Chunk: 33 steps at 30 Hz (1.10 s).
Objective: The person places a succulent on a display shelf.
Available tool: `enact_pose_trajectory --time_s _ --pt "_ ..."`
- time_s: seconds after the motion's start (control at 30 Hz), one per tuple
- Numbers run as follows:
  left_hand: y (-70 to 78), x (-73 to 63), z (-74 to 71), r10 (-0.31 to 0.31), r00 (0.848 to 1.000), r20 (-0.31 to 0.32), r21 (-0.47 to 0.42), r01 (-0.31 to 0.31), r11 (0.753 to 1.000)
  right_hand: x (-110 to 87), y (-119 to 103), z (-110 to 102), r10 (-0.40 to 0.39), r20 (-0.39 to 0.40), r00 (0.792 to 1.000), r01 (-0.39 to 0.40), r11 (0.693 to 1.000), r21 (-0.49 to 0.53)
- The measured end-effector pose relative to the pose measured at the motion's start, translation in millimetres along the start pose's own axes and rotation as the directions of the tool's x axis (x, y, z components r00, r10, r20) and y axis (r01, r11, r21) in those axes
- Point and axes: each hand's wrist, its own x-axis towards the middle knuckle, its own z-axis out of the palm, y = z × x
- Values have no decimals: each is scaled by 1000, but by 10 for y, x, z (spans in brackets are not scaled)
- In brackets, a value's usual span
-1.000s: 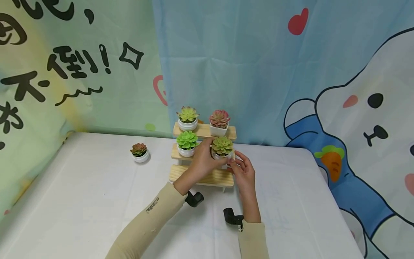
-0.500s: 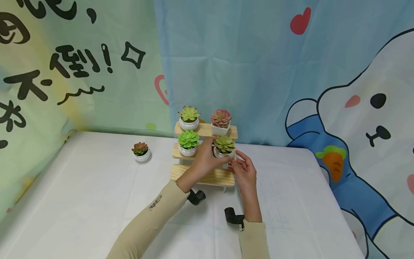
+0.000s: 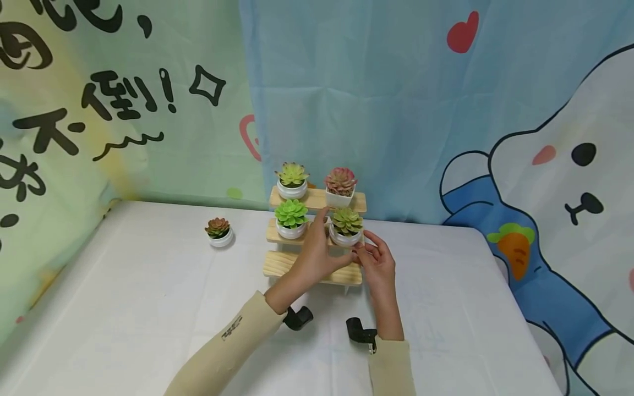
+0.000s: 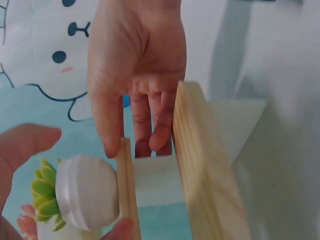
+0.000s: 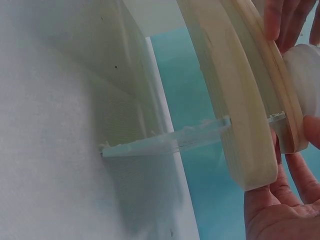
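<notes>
A potted succulent (image 3: 345, 237) with yellow-green leaves sits at the right end of the middle tier of a three-step wooden plant stand (image 3: 278, 263). My left hand (image 3: 317, 257) is spread around its white pot, the thumb standing off from it. In the left wrist view a gap shows between that thumb (image 4: 35, 139) and the pot (image 4: 86, 192). My right hand (image 3: 379, 269) pinches the right end of the middle tier, thumb on top and fingers beneath, as the right wrist view of the tier (image 5: 287, 100) shows.
A bright green succulent (image 3: 291, 214) shares the middle tier. On the top tier stand a yellow-green succulent (image 3: 292, 181) and a reddish one (image 3: 340, 184). A small brown-red succulent (image 3: 219, 232) is on the white-covered table (image 3: 148, 308), left of the stand. Printed curtains hang behind.
The left thumb has come away from the pot's front and moved down, and the hand has opened. The pot now sits visible on the middle tier. The right hand keeps its hold.
</notes>
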Motion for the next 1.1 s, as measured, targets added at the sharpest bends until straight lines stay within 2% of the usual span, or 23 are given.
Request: enact_pose_trajectory --time_s 0.27,0.47,0.67,0.87,1.0,1.1 --pt "12 -323 -70 -44 999 -18 -144 41 989 0 0 17 -29 -4 1000 29 1000 -11" --pt "-23 -541 -176 -70 995 -65 -167 59 984 3 1 31 -23 -21 1000 22 999 -32" --pt "-73 -690 -364 -22 988 -151 -109 5 994 19 22 41 -18 -29 999 17 999 -34" --pt "-155 -755 -566 14 979 -205 -38 -23 999 41 42 50 -33 -29 999 32 999 -27" --pt "-262 -773 -711 -6 971 -240 16 10 1000 35 49 50 -34 -43 998 33 999 -24" --pt "-397 -787 -864 -44 957 -287 30 55 998 67 95 53 -33 -34 999 32 999 -27"
